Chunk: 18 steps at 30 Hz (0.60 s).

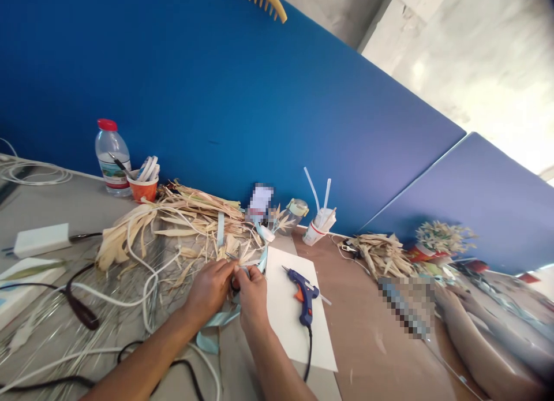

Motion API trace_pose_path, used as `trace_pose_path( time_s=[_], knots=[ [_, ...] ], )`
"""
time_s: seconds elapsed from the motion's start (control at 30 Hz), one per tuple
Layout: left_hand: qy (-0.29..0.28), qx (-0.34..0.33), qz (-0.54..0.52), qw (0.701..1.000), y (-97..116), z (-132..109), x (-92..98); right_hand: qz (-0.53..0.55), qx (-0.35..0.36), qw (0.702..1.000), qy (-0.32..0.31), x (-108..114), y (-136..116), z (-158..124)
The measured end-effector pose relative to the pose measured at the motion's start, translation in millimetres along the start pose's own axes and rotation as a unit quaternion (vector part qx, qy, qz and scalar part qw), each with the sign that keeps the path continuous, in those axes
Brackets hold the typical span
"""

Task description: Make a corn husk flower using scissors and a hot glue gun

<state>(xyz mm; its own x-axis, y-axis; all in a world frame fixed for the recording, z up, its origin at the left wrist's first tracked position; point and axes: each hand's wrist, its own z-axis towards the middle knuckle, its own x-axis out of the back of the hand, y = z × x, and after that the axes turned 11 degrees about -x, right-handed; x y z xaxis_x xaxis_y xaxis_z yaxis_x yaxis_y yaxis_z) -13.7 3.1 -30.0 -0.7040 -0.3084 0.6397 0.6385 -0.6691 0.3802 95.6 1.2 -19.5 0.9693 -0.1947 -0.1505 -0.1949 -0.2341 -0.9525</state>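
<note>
My left hand (211, 287) is closed, its fingertips pinched together and meeting those of my right hand; what they grip is hidden. Also closed is my right hand (253, 291), with a dark ring handle, seemingly of scissors (235, 284), showing against its fingers. Pale corn husk strips (247, 255) stick up just beyond both hands. Light blue ribbon (208, 342) hangs in a loop beneath them. To the right of my right hand, a blue glue gun (306, 297) with an orange trigger lies on a white sheet (283, 337).
A heap of dried husks (186, 213) lies behind my hands. White cables (112, 302) and thin wires (64, 343) spread over the left side. A bottle (113, 158), an orange cup (143, 188) and a straw-filled cup (319, 227) line the blue partition (208, 89). Another person's arms (471, 337) are at right.
</note>
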Motion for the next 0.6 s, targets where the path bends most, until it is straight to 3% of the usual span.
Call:
trace_pose_path(
  time_s=[0.13, 0.23, 0.43, 0.6],
  knots=[
    [0.005, 0.006, -0.069, 0.998, 1.1, 1.3, -0.5, 0.01, 0.008, 1.0, 0.008, 1.9, -5.3, -1.6],
    [0.004, 0.058, -0.163, 0.985, 4.5, 3.1, 2.0, 0.027, 0.015, 1.0, -0.002, 4.2, -11.6, -3.1],
    [-0.004, 0.232, -0.38, 0.895, 12.0, 10.5, 11.4, 0.048, 0.021, 0.998, -0.039, 16.8, -23.6, -2.7],
    [0.002, 0.268, -0.453, 0.85, 9.4, 14.1, 11.2, 0.041, 0.003, 0.992, -0.12, 22.4, -25.0, -2.7]
  ],
)
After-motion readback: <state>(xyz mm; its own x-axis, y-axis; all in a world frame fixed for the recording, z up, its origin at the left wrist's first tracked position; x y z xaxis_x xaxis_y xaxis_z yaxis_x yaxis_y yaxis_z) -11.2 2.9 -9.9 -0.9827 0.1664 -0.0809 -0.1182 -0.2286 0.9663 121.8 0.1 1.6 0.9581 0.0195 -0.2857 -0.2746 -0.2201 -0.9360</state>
